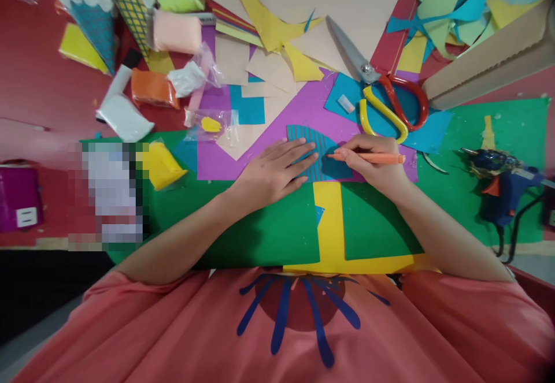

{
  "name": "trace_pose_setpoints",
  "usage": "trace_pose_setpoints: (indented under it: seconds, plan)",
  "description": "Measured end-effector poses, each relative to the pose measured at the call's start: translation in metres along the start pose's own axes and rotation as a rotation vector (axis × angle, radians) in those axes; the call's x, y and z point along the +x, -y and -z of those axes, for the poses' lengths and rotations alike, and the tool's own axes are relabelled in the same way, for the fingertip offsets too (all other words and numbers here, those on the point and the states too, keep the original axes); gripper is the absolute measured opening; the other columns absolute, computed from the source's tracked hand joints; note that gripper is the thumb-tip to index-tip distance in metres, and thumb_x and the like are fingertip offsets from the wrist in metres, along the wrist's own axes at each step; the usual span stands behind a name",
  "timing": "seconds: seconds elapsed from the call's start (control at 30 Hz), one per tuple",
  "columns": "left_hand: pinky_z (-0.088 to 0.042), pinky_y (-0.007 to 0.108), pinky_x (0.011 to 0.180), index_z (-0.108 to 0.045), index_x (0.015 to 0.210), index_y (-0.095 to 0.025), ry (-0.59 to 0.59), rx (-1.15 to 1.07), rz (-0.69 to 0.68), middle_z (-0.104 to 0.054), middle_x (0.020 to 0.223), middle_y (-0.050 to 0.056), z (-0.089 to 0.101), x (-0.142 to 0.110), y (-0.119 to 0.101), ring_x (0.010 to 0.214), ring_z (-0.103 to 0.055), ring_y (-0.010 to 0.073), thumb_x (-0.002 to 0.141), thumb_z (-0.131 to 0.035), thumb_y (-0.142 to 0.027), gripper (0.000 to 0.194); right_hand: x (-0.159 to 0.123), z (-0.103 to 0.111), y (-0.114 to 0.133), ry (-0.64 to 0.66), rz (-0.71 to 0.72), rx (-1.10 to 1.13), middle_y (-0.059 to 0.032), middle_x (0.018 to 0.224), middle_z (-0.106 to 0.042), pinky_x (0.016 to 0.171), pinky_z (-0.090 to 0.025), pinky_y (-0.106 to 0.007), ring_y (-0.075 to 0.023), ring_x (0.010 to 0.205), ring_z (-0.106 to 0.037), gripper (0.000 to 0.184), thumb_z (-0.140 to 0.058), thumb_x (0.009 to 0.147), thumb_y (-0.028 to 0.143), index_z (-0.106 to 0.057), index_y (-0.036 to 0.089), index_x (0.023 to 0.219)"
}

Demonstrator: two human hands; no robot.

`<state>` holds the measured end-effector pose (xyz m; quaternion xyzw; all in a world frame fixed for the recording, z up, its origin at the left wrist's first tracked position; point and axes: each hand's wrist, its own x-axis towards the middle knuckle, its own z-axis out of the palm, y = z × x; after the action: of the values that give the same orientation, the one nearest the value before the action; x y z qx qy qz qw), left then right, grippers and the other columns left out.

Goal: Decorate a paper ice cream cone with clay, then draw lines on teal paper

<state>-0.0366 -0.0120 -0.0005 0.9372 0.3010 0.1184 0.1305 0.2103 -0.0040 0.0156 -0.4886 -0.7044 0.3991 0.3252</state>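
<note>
A blue paper piece [339, 163] with a curved edge and dark stripes over its left part lies on a purple sheet [217, 160]. My left hand [280, 166] rests flat on the striped side, fingers stretched out. In my right hand [373, 157] is an orange marker [384, 157], pinched between the fingers, its tip at the blue paper just right of the last stripe. Above that hand lie scissors [366, 71] with one red and one yellow handle, partly over a blue sheet [342, 91] that bears a small white eraser [346, 103].
Green sheets [260, 227] cover the near table. A glue gun [505, 192] with a cord lies at the right, below a cardboard piece [485, 59]. Packs of clay, such as an orange one [155, 87], and paper cones [93, 28] crowd the left. Paper scraps [451, 7] lie at the back right.
</note>
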Motion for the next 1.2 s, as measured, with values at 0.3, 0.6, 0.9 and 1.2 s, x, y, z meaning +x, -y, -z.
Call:
trace_pose_setpoints:
  seconds: [0.3,0.6,0.9,1.2]
  plan:
    - [-0.04,0.046,0.114,-0.052,0.139,-0.015,0.02,-0.012,0.009,-0.054,0.145,0.014,0.0022,0.001,-0.0007,0.139,-0.045,0.0261,0.101,-0.043,-0.031,0.042,0.0003,0.0011,0.0023,0.014,-0.027,0.022,-0.0018,0.071,-0.074,0.055,-0.047,-0.024,-0.0125,0.062,-0.065,0.018,-0.063,0.084,0.024,-0.069,0.018,0.069]
    - [-0.04,0.046,0.114,-0.052,0.138,-0.015,-0.004,-0.015,0.006,-0.055,0.144,0.013,0.0009,0.0005,-0.0002,0.139,-0.046,0.0254,0.1,-0.045,-0.031,0.042,-0.0007,0.0025,0.0013,0.054,-0.058,0.013,-0.0035,0.071,-0.075,0.054,-0.047,-0.025,-0.0142,0.062,-0.065,0.022,-0.063,0.085,0.031,-0.071,0.019,0.069]
    - [-0.04,0.045,0.114,-0.051,0.138,-0.016,-0.006,-0.008,0.001,-0.054,0.144,0.013,0.0004,0.0004,0.0007,0.139,-0.046,0.0249,0.101,-0.044,-0.033,0.042,-0.0008,0.0022,-0.0008,0.067,-0.042,0.064,-0.0033,0.067,-0.074,0.051,-0.043,-0.023,-0.0126,0.058,-0.063,0.022,-0.064,0.083,0.031,-0.069,0.018,0.065]
    - [-0.042,0.045,0.113,-0.052,0.138,-0.015,-0.002,0.015,-0.004,-0.054,0.144,0.013,0.0019,0.0009,-0.0005,0.138,-0.047,0.0263,0.1,-0.044,-0.032,0.042,-0.0006,0.0027,0.0012,0.104,-0.051,0.06,-0.0025,0.06,-0.07,0.048,-0.041,-0.024,-0.0122,0.054,-0.061,0.026,-0.064,0.081,0.033,-0.064,0.018,0.059]
